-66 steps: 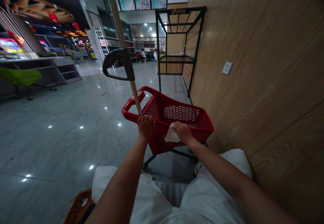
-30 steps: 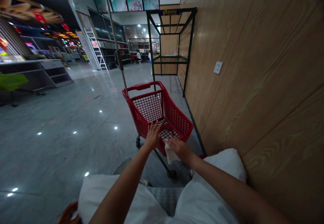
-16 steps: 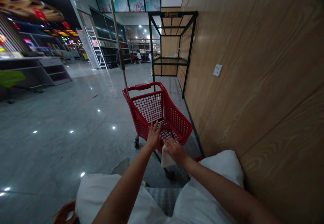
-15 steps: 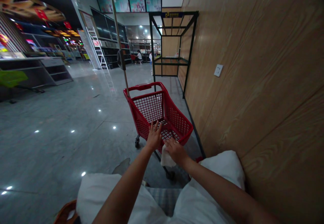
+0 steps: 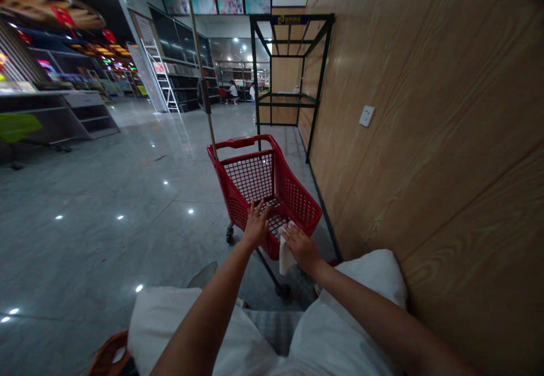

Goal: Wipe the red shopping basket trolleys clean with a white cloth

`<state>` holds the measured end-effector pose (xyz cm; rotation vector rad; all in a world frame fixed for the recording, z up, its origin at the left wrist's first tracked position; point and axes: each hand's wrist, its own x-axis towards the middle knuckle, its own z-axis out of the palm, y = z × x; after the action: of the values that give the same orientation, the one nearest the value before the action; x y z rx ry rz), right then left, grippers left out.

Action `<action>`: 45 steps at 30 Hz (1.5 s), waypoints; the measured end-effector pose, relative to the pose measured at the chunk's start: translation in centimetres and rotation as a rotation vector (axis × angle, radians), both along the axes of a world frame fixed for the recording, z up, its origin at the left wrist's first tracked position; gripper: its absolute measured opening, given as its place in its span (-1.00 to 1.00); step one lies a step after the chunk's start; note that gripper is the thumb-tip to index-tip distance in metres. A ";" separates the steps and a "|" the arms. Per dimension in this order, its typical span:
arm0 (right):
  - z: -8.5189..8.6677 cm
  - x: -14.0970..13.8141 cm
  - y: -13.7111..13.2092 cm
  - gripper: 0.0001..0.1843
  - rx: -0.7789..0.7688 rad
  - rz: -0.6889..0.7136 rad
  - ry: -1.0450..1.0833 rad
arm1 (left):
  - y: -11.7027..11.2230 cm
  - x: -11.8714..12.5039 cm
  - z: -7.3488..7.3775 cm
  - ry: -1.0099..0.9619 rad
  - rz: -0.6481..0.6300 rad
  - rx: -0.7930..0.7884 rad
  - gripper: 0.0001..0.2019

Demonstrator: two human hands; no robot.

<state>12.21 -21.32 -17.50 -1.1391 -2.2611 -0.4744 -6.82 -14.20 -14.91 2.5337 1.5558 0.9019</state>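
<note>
Shop floor [image 5: 106,212]: cloth [image 5: 286,257] now upright under R hand [image 5: 301,247]

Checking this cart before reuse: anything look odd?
A tall thin pole rises from the corner of the red shopping cart, with a black clip partway up, which is unusual on a cart. No damage shows.

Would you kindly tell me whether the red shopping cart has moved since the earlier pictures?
Yes: the red shopping cart has rocked forward, away from the person, onto its wheels beside the wooden wall.
</note>
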 end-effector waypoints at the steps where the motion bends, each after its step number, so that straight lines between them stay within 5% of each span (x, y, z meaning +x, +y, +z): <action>1: -0.2 -1.2 -0.2 -0.63 -0.009 -0.015 0.021 | 0.0 -0.1 0.0 0.002 0.004 -0.002 -0.35; 6: -0.3 -4.4 -0.5 -0.63 -0.061 -0.051 0.057 | 0.7 -1.2 -0.3 0.003 -0.024 -0.006 -0.36; 15: 0.5 1.9 0.6 -0.58 -0.027 0.023 -0.050 | 0.9 -1.6 -0.5 -0.007 -0.049 -0.046 -0.39; 25: -0.8 -4.8 -0.7 -0.61 -0.031 -0.031 0.016 | 0.9 -1.8 -0.3 -0.027 -0.013 -0.027 -0.35; 34: 0.2 1.9 0.8 -0.57 0.021 0.029 -0.064 | 0.9 -2.0 -0.4 -0.021 -0.012 -0.032 -0.35; 42: -0.6 -3.2 0.1 -0.58 0.013 0.042 -0.026 | 1.2 -1.6 -0.4 -0.047 0.000 -0.020 -0.34; 45: -0.2 -3.0 0.4 -0.58 0.032 0.103 -0.062 | 1.1 -2.2 -0.2 -0.020 -0.014 -0.048 -0.36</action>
<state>9.25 -20.93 -17.69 -0.9990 -2.3441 -0.5095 -9.04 -13.12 -15.07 2.4914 1.5329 0.8747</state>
